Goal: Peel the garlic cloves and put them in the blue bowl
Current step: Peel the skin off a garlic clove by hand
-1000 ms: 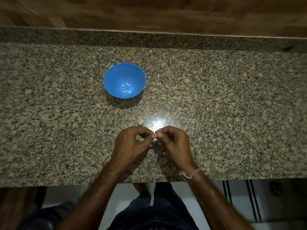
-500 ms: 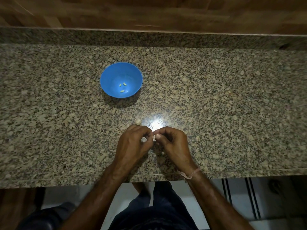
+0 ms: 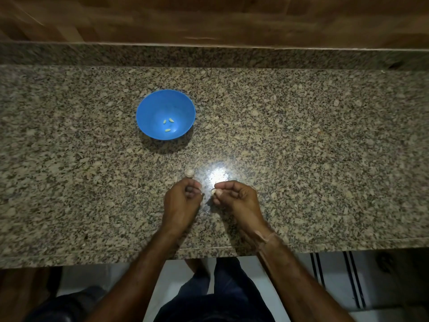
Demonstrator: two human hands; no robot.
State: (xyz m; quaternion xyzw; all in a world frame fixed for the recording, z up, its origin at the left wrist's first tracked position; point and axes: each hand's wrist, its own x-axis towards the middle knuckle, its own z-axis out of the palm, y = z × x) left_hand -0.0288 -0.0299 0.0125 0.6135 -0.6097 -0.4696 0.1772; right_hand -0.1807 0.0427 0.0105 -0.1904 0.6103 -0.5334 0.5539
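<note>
The blue bowl point(image 3: 151, 112) sits on the granite counter point(image 3: 325, 135), nearer its raised back edge than its front edge, with wide bare stone to the bowl's right and left. Three peeled cloves point(image 3: 167, 130) lie in the bowl's bottom. An unpeeled clove point(image 3: 189, 173) rests on the stone nearer the person than the bowl. Nearer still, the right hand point(image 3: 236, 201) pinches a garlic clove point(image 3: 213, 191) at its fingertips. The left hand point(image 3: 182, 203), just beside it but apart, has its fingers curled in; whether they hold anything cannot be told.
</note>
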